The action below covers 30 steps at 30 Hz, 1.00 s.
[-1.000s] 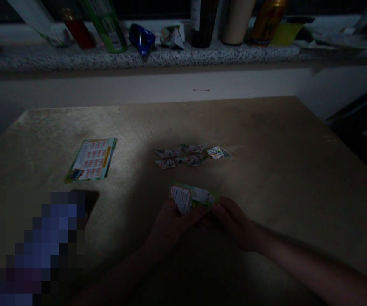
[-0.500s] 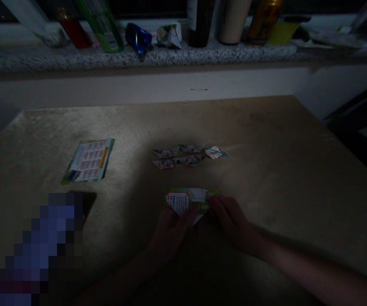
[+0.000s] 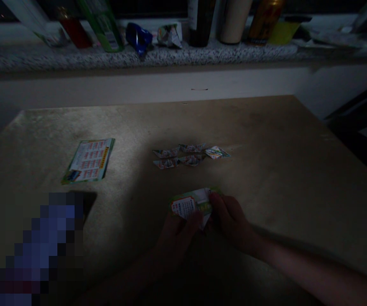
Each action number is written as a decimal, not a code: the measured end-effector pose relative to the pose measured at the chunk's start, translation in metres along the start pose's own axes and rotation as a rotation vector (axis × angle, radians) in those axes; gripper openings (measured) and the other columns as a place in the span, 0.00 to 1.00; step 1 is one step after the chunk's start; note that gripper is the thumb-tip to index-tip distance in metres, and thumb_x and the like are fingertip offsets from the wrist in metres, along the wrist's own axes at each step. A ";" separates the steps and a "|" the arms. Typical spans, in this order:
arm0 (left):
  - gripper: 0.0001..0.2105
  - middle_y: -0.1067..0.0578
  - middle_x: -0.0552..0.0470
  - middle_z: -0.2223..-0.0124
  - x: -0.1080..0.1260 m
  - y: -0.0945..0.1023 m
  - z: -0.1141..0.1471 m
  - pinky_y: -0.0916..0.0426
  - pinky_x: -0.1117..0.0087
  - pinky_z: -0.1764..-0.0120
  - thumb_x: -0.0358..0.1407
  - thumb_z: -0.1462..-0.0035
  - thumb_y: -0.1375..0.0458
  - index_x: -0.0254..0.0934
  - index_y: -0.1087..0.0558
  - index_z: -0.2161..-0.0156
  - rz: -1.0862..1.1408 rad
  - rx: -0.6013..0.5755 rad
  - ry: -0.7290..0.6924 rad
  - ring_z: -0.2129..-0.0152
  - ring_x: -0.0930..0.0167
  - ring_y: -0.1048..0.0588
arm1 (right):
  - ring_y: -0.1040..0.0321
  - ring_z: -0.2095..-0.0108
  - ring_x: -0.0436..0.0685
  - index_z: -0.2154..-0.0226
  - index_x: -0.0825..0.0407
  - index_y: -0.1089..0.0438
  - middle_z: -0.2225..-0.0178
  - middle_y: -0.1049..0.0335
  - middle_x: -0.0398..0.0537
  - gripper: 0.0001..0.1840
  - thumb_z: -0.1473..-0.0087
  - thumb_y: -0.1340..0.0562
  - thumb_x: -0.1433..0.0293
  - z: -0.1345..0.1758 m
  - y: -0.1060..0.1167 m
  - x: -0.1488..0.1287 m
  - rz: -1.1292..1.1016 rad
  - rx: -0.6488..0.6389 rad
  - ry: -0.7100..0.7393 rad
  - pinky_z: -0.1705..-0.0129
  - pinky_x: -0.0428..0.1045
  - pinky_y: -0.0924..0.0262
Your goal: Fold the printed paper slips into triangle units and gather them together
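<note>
Between my two hands is a folded sheet of printed paper (image 3: 186,204), green and white, its lower side tapering to a point. My left hand (image 3: 179,231) grips it from below left, thumb lying across its front. At its right end, my right hand (image 3: 230,216) pinches the paper; some of those fingers are hidden behind it. Beyond the hands, several small folded paper boats (image 3: 192,160) lie in two short rows. A paper piece shaped like a diamond (image 3: 217,152) touches the right end of the rows.
A stack of printed sheets (image 3: 89,160) lies on the left of the table (image 3: 266,140). A pixelated blue shape (image 3: 40,238) covers the lower left. Along the stone windowsill (image 3: 164,55) stand a green bottle (image 3: 103,29), a dark bottle (image 3: 199,25) and a crumpled blue object (image 3: 139,37).
The folded paper has shifted slightly right and tilted, its left end now lower than its right. My left hand has moved right with it; my right hand has barely moved.
</note>
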<state>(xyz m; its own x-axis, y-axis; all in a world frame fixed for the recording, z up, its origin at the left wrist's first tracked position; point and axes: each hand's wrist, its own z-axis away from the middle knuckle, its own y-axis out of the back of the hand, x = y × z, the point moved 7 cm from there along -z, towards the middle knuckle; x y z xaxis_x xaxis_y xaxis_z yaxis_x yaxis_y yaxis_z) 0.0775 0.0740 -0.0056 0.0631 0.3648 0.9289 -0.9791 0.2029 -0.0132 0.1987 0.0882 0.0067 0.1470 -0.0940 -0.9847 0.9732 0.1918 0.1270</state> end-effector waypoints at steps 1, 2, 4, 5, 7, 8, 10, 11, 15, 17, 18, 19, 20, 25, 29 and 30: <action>0.14 0.22 0.50 0.68 -0.002 0.004 0.001 0.31 0.73 0.66 0.47 0.49 0.41 0.36 0.25 0.69 0.032 0.057 0.019 0.69 0.67 0.24 | 0.47 0.83 0.48 0.82 0.52 0.39 0.85 0.42 0.40 0.28 0.39 0.53 0.53 0.000 0.003 -0.001 0.043 0.030 0.018 0.81 0.44 0.50; 0.16 0.21 0.50 0.67 -0.005 0.008 0.002 0.30 0.72 0.65 0.48 0.50 0.40 0.36 0.25 0.66 0.054 0.119 0.040 0.68 0.66 0.24 | 0.47 0.83 0.48 0.82 0.52 0.39 0.85 0.43 0.40 0.28 0.39 0.53 0.53 0.001 0.005 -0.002 0.074 0.056 0.036 0.81 0.44 0.50; 0.18 0.21 0.49 0.68 -0.008 0.015 0.003 0.30 0.72 0.66 0.49 0.51 0.40 0.35 0.25 0.66 0.052 0.214 0.091 0.69 0.66 0.24 | 0.48 0.82 0.48 0.82 0.52 0.40 0.84 0.43 0.40 0.26 0.40 0.51 0.53 0.001 0.009 -0.002 0.091 0.096 0.055 0.81 0.44 0.50; 0.18 0.22 0.50 0.71 -0.009 0.015 0.002 0.30 0.72 0.68 0.50 0.51 0.40 0.35 0.26 0.68 0.033 0.220 0.113 0.71 0.67 0.24 | 0.49 0.82 0.48 0.82 0.52 0.40 0.84 0.43 0.40 0.26 0.41 0.51 0.53 0.000 0.010 -0.002 0.078 0.104 0.052 0.81 0.44 0.50; 0.18 0.24 0.51 0.76 -0.006 0.011 -0.001 0.32 0.74 0.73 0.49 0.48 0.42 0.34 0.26 0.72 -0.011 0.153 0.121 0.77 0.69 0.25 | 0.49 0.82 0.48 0.83 0.52 0.40 0.84 0.44 0.41 0.27 0.41 0.50 0.52 -0.001 0.010 0.002 0.024 0.101 0.018 0.81 0.44 0.51; 0.18 0.25 0.52 0.79 -0.002 0.008 -0.002 0.33 0.75 0.75 0.49 0.47 0.43 0.35 0.27 0.74 -0.027 0.112 0.102 0.79 0.70 0.26 | 0.50 0.82 0.48 0.83 0.52 0.40 0.84 0.44 0.41 0.27 0.42 0.50 0.51 -0.002 0.010 0.004 -0.004 0.097 -0.005 0.81 0.44 0.52; 0.18 0.27 0.54 0.81 0.006 0.003 -0.005 0.34 0.76 0.76 0.48 0.44 0.45 0.35 0.29 0.76 -0.040 0.051 0.037 0.82 0.72 0.28 | 0.51 0.82 0.48 0.83 0.52 0.40 0.84 0.45 0.41 0.29 0.43 0.51 0.49 -0.005 0.009 0.006 -0.034 0.083 -0.027 0.81 0.45 0.52; 0.18 0.27 0.54 0.81 0.009 0.003 -0.006 0.34 0.77 0.76 0.47 0.44 0.45 0.36 0.29 0.77 -0.044 0.041 0.013 0.82 0.72 0.28 | 0.51 0.82 0.48 0.83 0.52 0.40 0.84 0.46 0.41 0.29 0.44 0.51 0.48 -0.006 0.009 0.006 -0.032 0.076 -0.028 0.81 0.45 0.53; 0.17 0.28 0.55 0.82 0.010 0.003 -0.007 0.34 0.77 0.75 0.46 0.43 0.46 0.36 0.30 0.77 -0.053 0.034 -0.015 0.82 0.73 0.29 | 0.56 0.83 0.47 0.86 0.52 0.44 0.85 0.52 0.39 0.31 0.46 0.50 0.46 -0.008 0.008 0.005 0.021 0.036 -0.015 0.83 0.44 0.58; 0.18 0.28 0.55 0.82 0.008 0.004 -0.006 0.34 0.76 0.75 0.46 0.43 0.46 0.36 0.30 0.78 -0.048 0.035 -0.015 0.82 0.72 0.29 | 0.58 0.83 0.46 0.87 0.52 0.46 0.86 0.54 0.38 0.31 0.45 0.49 0.47 -0.008 0.007 0.005 0.047 0.025 -0.019 0.83 0.44 0.60; 0.17 0.27 0.54 0.80 0.008 0.004 -0.005 0.33 0.76 0.74 0.45 0.44 0.45 0.35 0.29 0.77 -0.035 0.045 -0.019 0.81 0.72 0.29 | 0.59 0.84 0.46 0.87 0.52 0.46 0.86 0.55 0.38 0.30 0.45 0.49 0.48 -0.007 0.007 0.005 0.057 0.027 -0.022 0.83 0.44 0.60; 0.15 0.27 0.54 0.79 0.008 0.005 -0.005 0.33 0.76 0.74 0.45 0.44 0.44 0.35 0.29 0.75 -0.022 0.047 -0.020 0.80 0.72 0.28 | 0.59 0.84 0.46 0.87 0.52 0.46 0.86 0.55 0.38 0.30 0.44 0.50 0.49 -0.007 0.006 0.006 0.067 0.033 -0.025 0.83 0.44 0.60; 0.14 0.26 0.54 0.78 0.008 0.004 -0.004 0.32 0.76 0.73 0.44 0.46 0.43 0.36 0.28 0.74 -0.014 0.042 -0.020 0.79 0.71 0.27 | 0.58 0.83 0.46 0.87 0.52 0.46 0.86 0.54 0.38 0.30 0.43 0.50 0.50 -0.006 0.006 0.006 0.077 0.038 -0.024 0.83 0.44 0.60; 0.09 0.24 0.54 0.75 0.004 0.001 -0.006 0.31 0.75 0.74 0.41 0.53 0.37 0.36 0.27 0.72 -0.006 0.034 0.052 0.77 0.70 0.25 | 0.55 0.83 0.46 0.86 0.52 0.44 0.86 0.51 0.39 0.29 0.42 0.50 0.51 -0.003 0.001 0.005 0.065 0.027 -0.012 0.82 0.44 0.57; 0.09 0.24 0.54 0.75 0.004 0.000 -0.008 0.31 0.75 0.73 0.41 0.52 0.38 0.36 0.26 0.71 0.013 0.001 0.059 0.77 0.70 0.25 | 0.52 0.84 0.46 0.86 0.52 0.40 0.87 0.46 0.39 0.30 0.47 0.47 0.47 -0.006 -0.001 0.005 -0.056 -0.019 -0.074 0.83 0.44 0.54; 0.09 0.24 0.54 0.75 0.004 -0.001 -0.009 0.32 0.75 0.73 0.41 0.52 0.39 0.36 0.26 0.72 0.013 -0.015 0.060 0.76 0.70 0.25 | 0.50 0.84 0.47 0.86 0.52 0.39 0.87 0.45 0.39 0.30 0.49 0.46 0.45 -0.007 -0.002 0.004 -0.092 -0.045 -0.088 0.83 0.44 0.53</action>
<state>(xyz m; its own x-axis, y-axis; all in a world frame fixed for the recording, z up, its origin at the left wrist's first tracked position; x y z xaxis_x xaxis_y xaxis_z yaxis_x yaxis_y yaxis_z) 0.0802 0.0832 -0.0049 0.0625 0.4212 0.9048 -0.9769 0.2115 -0.0310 0.1959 0.0940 0.0018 0.0746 -0.1979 -0.9774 0.9747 0.2217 0.0295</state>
